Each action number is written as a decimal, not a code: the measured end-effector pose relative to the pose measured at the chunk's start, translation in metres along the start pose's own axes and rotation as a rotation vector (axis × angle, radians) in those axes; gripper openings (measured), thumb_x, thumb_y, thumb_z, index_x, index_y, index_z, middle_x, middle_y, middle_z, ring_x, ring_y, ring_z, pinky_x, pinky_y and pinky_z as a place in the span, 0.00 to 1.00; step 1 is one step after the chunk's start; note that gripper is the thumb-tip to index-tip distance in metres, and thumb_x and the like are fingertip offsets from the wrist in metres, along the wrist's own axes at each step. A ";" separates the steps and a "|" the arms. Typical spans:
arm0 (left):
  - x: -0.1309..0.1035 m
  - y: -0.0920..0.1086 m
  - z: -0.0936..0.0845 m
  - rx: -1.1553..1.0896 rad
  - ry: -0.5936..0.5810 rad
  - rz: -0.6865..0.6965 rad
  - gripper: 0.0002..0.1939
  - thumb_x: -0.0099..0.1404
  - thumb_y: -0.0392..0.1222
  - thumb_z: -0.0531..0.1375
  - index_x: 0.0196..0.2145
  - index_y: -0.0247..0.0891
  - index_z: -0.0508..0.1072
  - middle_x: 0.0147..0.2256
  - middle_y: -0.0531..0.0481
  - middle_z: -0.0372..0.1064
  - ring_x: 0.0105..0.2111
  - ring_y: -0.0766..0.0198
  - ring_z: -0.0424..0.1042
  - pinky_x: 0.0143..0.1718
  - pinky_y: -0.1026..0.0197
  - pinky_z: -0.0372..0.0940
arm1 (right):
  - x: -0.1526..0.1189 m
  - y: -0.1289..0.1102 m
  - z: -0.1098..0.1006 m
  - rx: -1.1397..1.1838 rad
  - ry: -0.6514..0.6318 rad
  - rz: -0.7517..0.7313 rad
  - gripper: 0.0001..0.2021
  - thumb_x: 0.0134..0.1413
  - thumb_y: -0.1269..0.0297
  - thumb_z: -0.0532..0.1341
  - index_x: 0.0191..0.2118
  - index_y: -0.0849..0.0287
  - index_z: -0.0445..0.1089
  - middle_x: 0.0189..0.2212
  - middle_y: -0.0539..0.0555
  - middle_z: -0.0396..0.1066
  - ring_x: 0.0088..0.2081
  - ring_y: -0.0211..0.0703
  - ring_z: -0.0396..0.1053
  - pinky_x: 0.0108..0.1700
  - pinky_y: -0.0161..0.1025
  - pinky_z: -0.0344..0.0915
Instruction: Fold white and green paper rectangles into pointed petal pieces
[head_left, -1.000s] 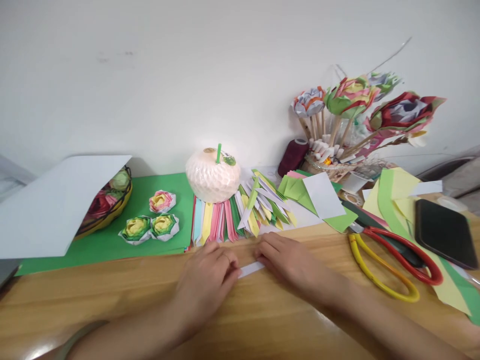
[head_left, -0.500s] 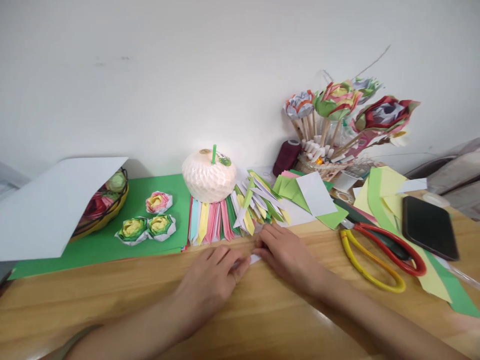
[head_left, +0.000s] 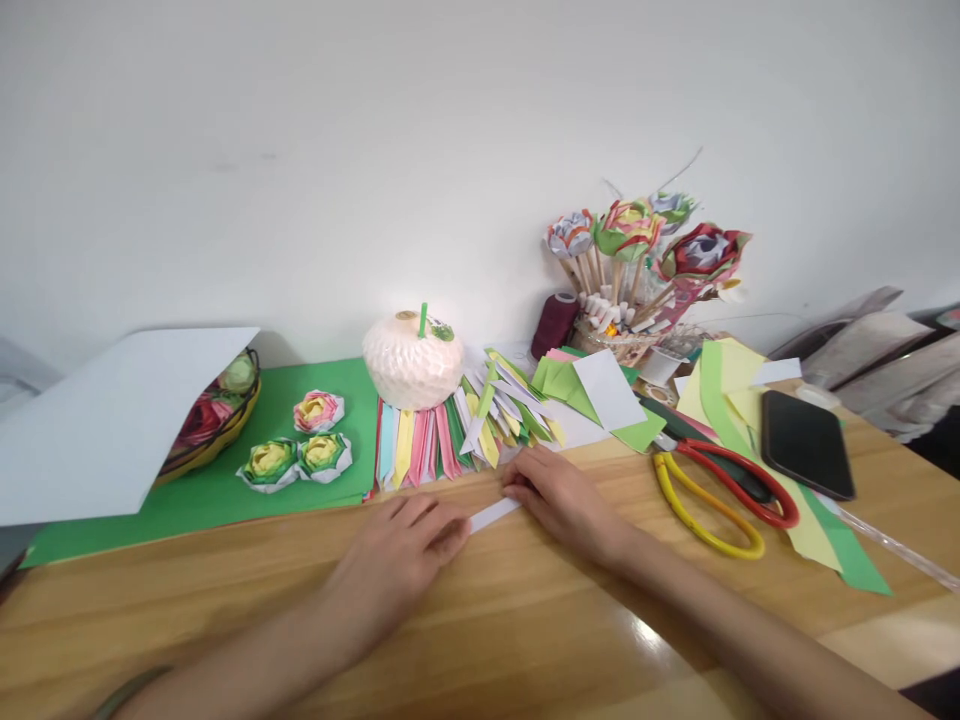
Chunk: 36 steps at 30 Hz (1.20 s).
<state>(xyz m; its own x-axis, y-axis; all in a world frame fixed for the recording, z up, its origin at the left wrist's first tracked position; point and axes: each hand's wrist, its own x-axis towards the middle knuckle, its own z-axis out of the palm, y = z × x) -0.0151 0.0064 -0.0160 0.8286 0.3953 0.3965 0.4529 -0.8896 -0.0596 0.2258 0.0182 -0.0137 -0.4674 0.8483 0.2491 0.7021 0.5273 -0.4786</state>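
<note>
A narrow white paper strip (head_left: 495,514) lies low over the wooden table, stretched between both hands. My left hand (head_left: 405,545) has its fingers curled over the strip's left end, hiding that end. At the other end, my right hand (head_left: 555,495) pinches the strip between thumb and bent fingers. Just beyond the hands lie several folded paper pieces (head_left: 431,445) in pink, yellow, blue and green, with a looser heap of folded strips (head_left: 506,395) to their right.
Behind the folded pieces stands a white textured round object (head_left: 412,365) with a green straw. Paper flowers (head_left: 319,455) sit on green sheets at left, near a basket (head_left: 247,410). Red-and-yellow scissors (head_left: 720,500), a black phone (head_left: 806,440), a thread spool (head_left: 555,325) and stemmed paper flowers (head_left: 630,230) are at right.
My left hand has moved left along the strip, away from my right hand, so more of the white paper shows between them. The view has shifted slightly.
</note>
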 end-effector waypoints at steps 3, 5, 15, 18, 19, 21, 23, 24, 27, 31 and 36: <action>-0.008 -0.003 -0.001 -0.035 -0.004 -0.007 0.15 0.71 0.31 0.48 0.51 0.37 0.66 0.43 0.47 0.70 0.40 0.59 0.66 0.40 0.57 0.63 | 0.001 0.000 -0.003 0.002 0.002 -0.013 0.06 0.58 0.75 0.54 0.32 0.59 0.64 0.31 0.53 0.69 0.33 0.42 0.66 0.36 0.38 0.65; -0.012 -0.004 -0.001 -0.056 -0.015 -0.016 0.16 0.70 0.31 0.47 0.52 0.38 0.67 0.44 0.47 0.70 0.41 0.59 0.65 0.40 0.56 0.63 | 0.001 0.001 -0.005 -0.004 0.009 -0.022 0.07 0.59 0.75 0.54 0.32 0.59 0.65 0.31 0.53 0.68 0.33 0.42 0.67 0.35 0.38 0.66; -0.020 -0.003 0.001 -0.012 -0.032 -0.060 0.16 0.70 0.32 0.47 0.51 0.41 0.68 0.43 0.45 0.67 0.41 0.57 0.65 0.39 0.55 0.66 | -0.024 -0.031 -0.010 -0.078 0.042 -0.177 0.17 0.65 0.66 0.49 0.57 0.62 0.61 0.54 0.62 0.66 0.57 0.47 0.61 0.58 0.51 0.59; -0.019 -0.003 0.002 -0.014 -0.035 -0.055 0.13 0.71 0.34 0.47 0.45 0.39 0.70 0.44 0.44 0.67 0.43 0.57 0.65 0.42 0.53 0.66 | -0.031 -0.058 0.000 -0.158 -0.247 -0.277 0.25 0.65 0.60 0.50 0.63 0.68 0.53 0.62 0.65 0.54 0.63 0.50 0.51 0.63 0.52 0.50; -0.019 -0.003 0.002 -0.023 -0.034 -0.055 0.13 0.71 0.34 0.48 0.44 0.39 0.71 0.44 0.44 0.67 0.44 0.57 0.65 0.43 0.53 0.66 | -0.032 -0.064 0.003 -0.170 -0.290 -0.267 0.27 0.65 0.58 0.50 0.63 0.71 0.51 0.62 0.66 0.53 0.63 0.50 0.51 0.63 0.50 0.50; -0.020 -0.004 0.002 -0.039 -0.044 -0.064 0.13 0.71 0.35 0.48 0.46 0.40 0.70 0.45 0.44 0.67 0.45 0.57 0.64 0.44 0.54 0.65 | -0.031 -0.069 0.006 -0.200 -0.346 -0.234 0.29 0.64 0.58 0.51 0.64 0.73 0.50 0.62 0.67 0.51 0.63 0.51 0.49 0.64 0.49 0.49; -0.021 -0.005 0.003 -0.036 -0.061 -0.073 0.14 0.71 0.34 0.48 0.50 0.43 0.68 0.46 0.45 0.66 0.45 0.58 0.64 0.44 0.54 0.64 | -0.031 -0.067 0.006 -0.231 -0.377 -0.212 0.29 0.63 0.61 0.52 0.64 0.74 0.50 0.62 0.68 0.51 0.63 0.52 0.49 0.63 0.49 0.50; -0.022 -0.006 0.003 -0.029 -0.069 -0.077 0.16 0.70 0.34 0.48 0.52 0.44 0.67 0.46 0.45 0.66 0.44 0.58 0.64 0.44 0.55 0.64 | -0.030 -0.064 0.004 -0.245 -0.387 -0.209 0.28 0.63 0.62 0.52 0.63 0.74 0.50 0.62 0.68 0.51 0.63 0.52 0.49 0.63 0.49 0.50; -0.023 -0.007 0.002 -0.011 -0.065 -0.074 0.18 0.71 0.33 0.47 0.53 0.47 0.65 0.45 0.46 0.66 0.43 0.58 0.63 0.43 0.56 0.63 | -0.033 -0.052 -0.004 -0.271 -0.375 -0.211 0.26 0.63 0.65 0.52 0.63 0.73 0.52 0.61 0.68 0.52 0.62 0.52 0.53 0.63 0.50 0.52; -0.023 -0.007 0.001 -0.009 -0.061 -0.068 0.17 0.71 0.33 0.47 0.53 0.46 0.66 0.44 0.45 0.65 0.42 0.58 0.63 0.42 0.56 0.62 | -0.042 -0.037 -0.015 -0.292 -0.278 -0.198 0.25 0.63 0.68 0.50 0.64 0.69 0.51 0.61 0.66 0.55 0.62 0.50 0.54 0.62 0.51 0.54; -0.022 -0.007 0.001 0.014 -0.056 -0.065 0.17 0.70 0.33 0.48 0.52 0.45 0.66 0.43 0.46 0.66 0.42 0.58 0.63 0.42 0.56 0.62 | -0.047 -0.028 -0.016 -0.345 -0.265 -0.222 0.26 0.63 0.70 0.50 0.65 0.68 0.47 0.60 0.65 0.57 0.62 0.52 0.52 0.62 0.57 0.51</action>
<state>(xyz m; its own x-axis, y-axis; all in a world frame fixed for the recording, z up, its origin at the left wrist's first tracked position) -0.0356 0.0041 -0.0253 0.8138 0.4650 0.3485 0.5109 -0.8583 -0.0478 0.2370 -0.0358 0.0017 -0.7149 0.6957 0.0694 0.6863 0.7173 -0.1205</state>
